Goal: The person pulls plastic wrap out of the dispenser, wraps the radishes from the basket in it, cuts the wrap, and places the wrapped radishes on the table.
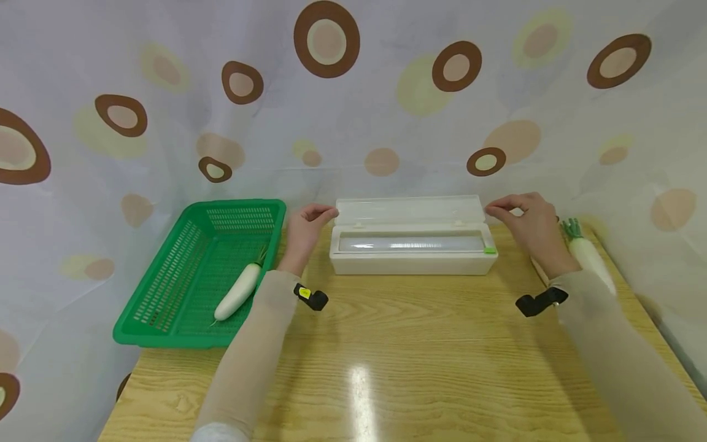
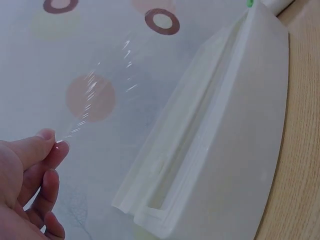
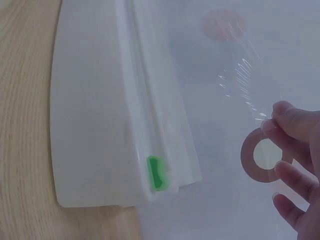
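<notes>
A white cling film dispenser (image 1: 414,265) lies lengthwise on the table, its lid (image 1: 409,210) raised at the back and the roll (image 1: 409,244) visible in the slot. A green cutter slider (image 1: 489,250) sits at its right end. My left hand (image 1: 305,236) pinches one corner of clear cling film (image 2: 89,100) between thumb and index finger, beyond the dispenser's left end. Past the other end, my right hand (image 1: 533,230) pinches the opposite corner the same way. Fine shiny wrinkles run across the film from both fingertips in the wrist views.
At the left stands a green plastic basket (image 1: 166,339) with a white radish (image 1: 240,291) in it. Another white radish (image 1: 591,261) with cut green stems lies by my right forearm, partly covered. A spotted curtain (image 1: 342,129) hangs close behind the wooden table (image 1: 420,350).
</notes>
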A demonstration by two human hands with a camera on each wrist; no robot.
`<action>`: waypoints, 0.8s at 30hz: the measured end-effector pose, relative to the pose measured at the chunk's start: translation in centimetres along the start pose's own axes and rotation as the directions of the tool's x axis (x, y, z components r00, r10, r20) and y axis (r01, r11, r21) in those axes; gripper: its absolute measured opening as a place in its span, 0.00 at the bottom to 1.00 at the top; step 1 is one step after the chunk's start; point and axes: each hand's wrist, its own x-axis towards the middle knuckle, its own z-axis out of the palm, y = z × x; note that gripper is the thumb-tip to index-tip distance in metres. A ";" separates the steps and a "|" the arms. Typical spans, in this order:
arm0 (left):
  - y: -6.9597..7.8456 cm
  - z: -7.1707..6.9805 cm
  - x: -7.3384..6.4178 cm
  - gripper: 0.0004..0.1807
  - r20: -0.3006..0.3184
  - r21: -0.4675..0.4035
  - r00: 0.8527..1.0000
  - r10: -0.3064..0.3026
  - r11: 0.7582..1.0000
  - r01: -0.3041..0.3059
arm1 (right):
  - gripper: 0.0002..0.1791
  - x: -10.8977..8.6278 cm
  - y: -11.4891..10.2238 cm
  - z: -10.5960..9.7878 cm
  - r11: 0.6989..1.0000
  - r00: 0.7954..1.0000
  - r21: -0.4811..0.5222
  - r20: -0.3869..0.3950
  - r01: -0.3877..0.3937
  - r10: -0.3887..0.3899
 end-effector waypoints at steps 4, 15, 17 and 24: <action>0.8 -0.3 0.0 0.12 -0.001 0.001 1.000 0.008 1.000 -0.008 | 0.18 0.4 -0.7 -0.5 1.000 1.000 -0.009 -0.027 0.009 -0.009; 3.0 -1.0 0.3 0.11 -0.012 -0.031 0.997 0.083 0.996 -0.083 | 0.18 0.7 -2.9 -2.1 1.000 0.997 -0.002 -0.075 0.019 -0.019; 3.5 -1.2 0.3 0.11 -0.003 -0.049 0.997 0.081 0.996 -0.081 | 0.18 0.8 -3.3 -2.4 1.000 0.996 0.011 -0.091 0.015 -0.014; 5.3 -1.6 0.2 0.11 0.006 -0.061 0.996 0.087 0.994 -0.086 | 0.16 0.9 -4.3 -3.4 0.999 0.989 0.018 -0.147 0.034 -0.031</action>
